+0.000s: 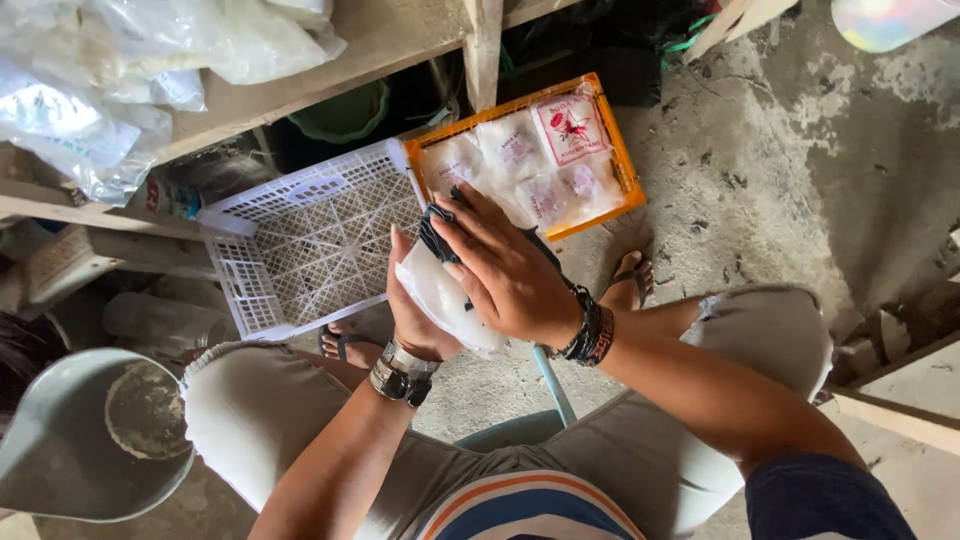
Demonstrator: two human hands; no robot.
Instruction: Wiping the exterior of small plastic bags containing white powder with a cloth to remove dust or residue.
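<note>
Wiping step: left hand (415,310) cups bag (445,300); right hand (510,270) presses cloth (437,235) flat. Orange crate (625,170) at 12 o'clock takes it next, I judge.

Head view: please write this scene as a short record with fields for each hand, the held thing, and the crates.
left hand: supports the clear plastic packet from below
right hand: presses a dark cloth on the packet
white crate: on the floor, nothing visible in it
orange crate: beside it, holds sealed white packets
seat: person sits, knees apart
</note>
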